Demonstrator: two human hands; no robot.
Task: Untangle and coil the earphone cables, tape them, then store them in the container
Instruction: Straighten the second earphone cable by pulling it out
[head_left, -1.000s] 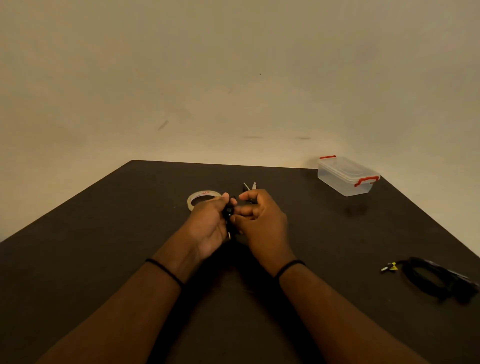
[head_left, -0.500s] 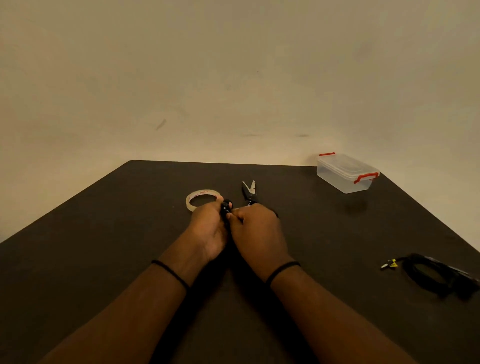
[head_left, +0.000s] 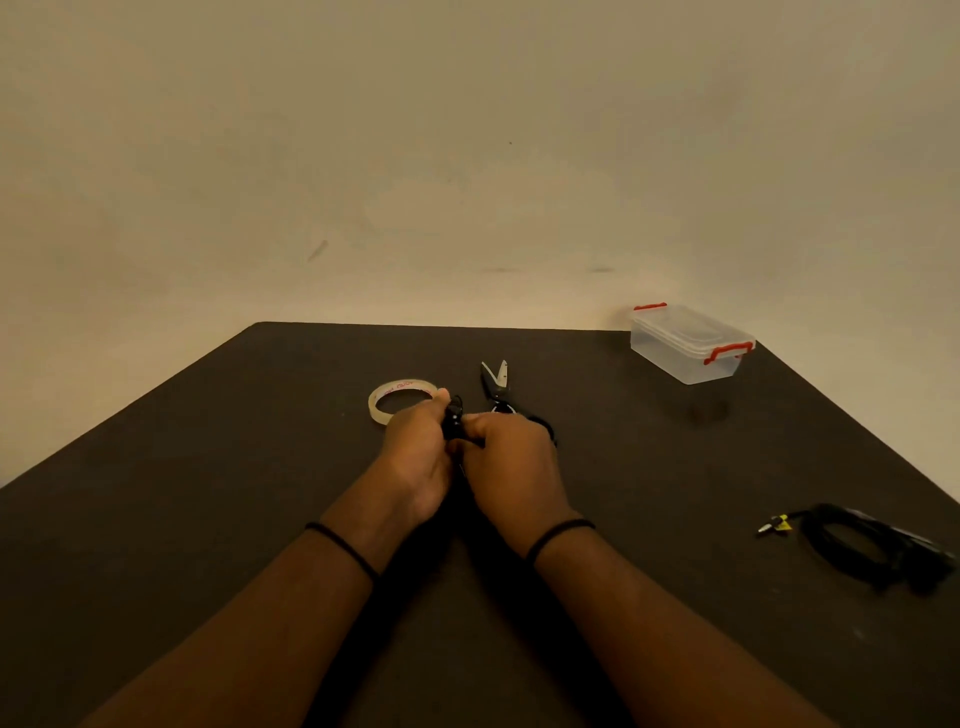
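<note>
Earphone cable (head_left: 454, 422) pinched between our left hand (head_left: 418, 457) and right hand (head_left: 511, 457) above the table (head_left: 208, 467), just beside tape roll (head_left: 397, 401) and scissors (head_left: 496, 387), closed container (head_left: 688, 343) well apart, second coil (head_left: 862, 545) at right.

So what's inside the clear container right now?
Nothing shows through the clear container's walls; it looks empty, lid on with red latches. The far bottom corner is too dim to be sure.

Both hands meet mid-table – left hand (head_left: 415, 457) and right hand (head_left: 511, 462) pinch a small black coiled earphone cable (head_left: 453, 423). Clear tape roll (head_left: 402, 402) and scissors (head_left: 496, 387) just beyond; lidded clear plastic container with red clips (head_left: 688, 345) far right; second black coiled cable (head_left: 872, 548) near right.
</note>
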